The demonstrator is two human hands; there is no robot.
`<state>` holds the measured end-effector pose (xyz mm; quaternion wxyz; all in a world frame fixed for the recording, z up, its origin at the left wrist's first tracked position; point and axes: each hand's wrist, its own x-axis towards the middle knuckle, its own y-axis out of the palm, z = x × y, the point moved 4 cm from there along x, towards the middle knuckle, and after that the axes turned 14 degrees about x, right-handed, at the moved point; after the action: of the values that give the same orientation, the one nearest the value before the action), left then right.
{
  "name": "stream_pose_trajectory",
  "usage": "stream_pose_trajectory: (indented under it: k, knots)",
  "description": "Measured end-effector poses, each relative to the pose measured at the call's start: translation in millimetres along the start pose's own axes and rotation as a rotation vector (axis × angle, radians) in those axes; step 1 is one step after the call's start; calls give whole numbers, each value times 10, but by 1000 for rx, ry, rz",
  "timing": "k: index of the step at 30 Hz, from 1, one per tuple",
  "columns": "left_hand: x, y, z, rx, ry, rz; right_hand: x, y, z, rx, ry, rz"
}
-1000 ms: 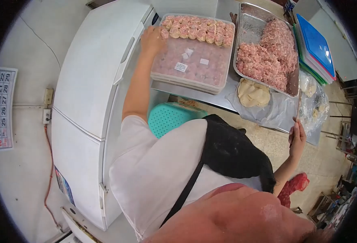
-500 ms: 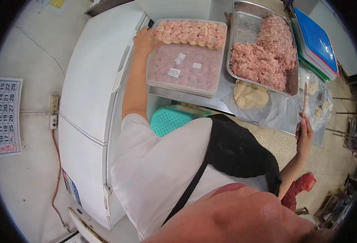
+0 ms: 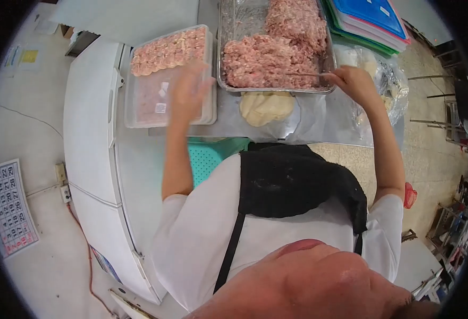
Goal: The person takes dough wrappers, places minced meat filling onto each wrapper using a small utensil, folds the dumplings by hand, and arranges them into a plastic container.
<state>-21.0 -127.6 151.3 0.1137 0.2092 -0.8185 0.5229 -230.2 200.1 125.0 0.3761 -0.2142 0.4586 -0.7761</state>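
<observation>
My left hand (image 3: 190,93) is blurred by motion above the right part of a clear plastic container (image 3: 144,103); its thumb looks apart from the fingers and nothing shows in it. Rows of meat-filled dumplings (image 3: 170,50) sit in the container's far part. Closed around the handle of a thin flat-bladed tool (image 3: 303,74), my right hand (image 3: 355,84) is at the near right corner of a metal tray (image 3: 244,18). The blade reaches left over the ground meat (image 3: 271,58) in the tray; whether it touches the meat I cannot tell.
Pale dough (image 3: 266,108) lies on the metal table (image 3: 223,125) in front of the tray. Plastic bags (image 3: 393,90) and stacked coloured lids (image 3: 369,18) are on the right. A white fridge (image 3: 93,117) stands left, and a green perforated basket (image 3: 204,159) is below the table edge.
My left hand has left the container's far left edge and come over its right part. My right hand has brought the tool from beside the table to over the meat. The view has turned.
</observation>
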Motion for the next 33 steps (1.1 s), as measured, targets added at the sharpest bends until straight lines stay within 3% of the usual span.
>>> stream_pose_trajectory:
  k: [3, 5, 8, 11, 14, 20, 23, 25, 27, 29, 31, 33]
  knots:
    - [-264, 793, -507, -214, -6, 296, 345, 50, -128, -71, -169, -4]
    - [-418, 1285, -564, -131, 92, 355, 486, 289, -236, -56, -317, -46]
    - [-544, 1563, -708, 243, 214, 142, 455, 525, -209, -94, -273, 96]
    - [-614, 1689, -585, 159, 115, 111, 304, 543, -49, 19, -333, 79]
    - [-608, 1655, -567, 107, -10, 245, 359, 574, -177, 106, -353, 103]
    - [-578, 1437, -698, 82, -34, 118, 427, 218, -152, 53, -333, 88]
    - [-473, 1295, -817, -96, -180, 91, 291, 359, -62, 32, -287, 96]
    - [-464, 1179, -707, -303, -333, -43, 243, 484, -87, 111, -292, 99]
    - [-527, 1036, -419, -524, -554, -147, 272, 523, -182, 243, -243, 112]
    - [-485, 654, -1, -431, -651, -225, 253, 544, -251, 408, -167, 98]
    - [-478, 290, 722, -209, -565, -228, 253, 489, -290, 596, -77, 43]
    - [-405, -157, 992, -74, -632, -343, 206, 401, -280, 658, 69, 57]
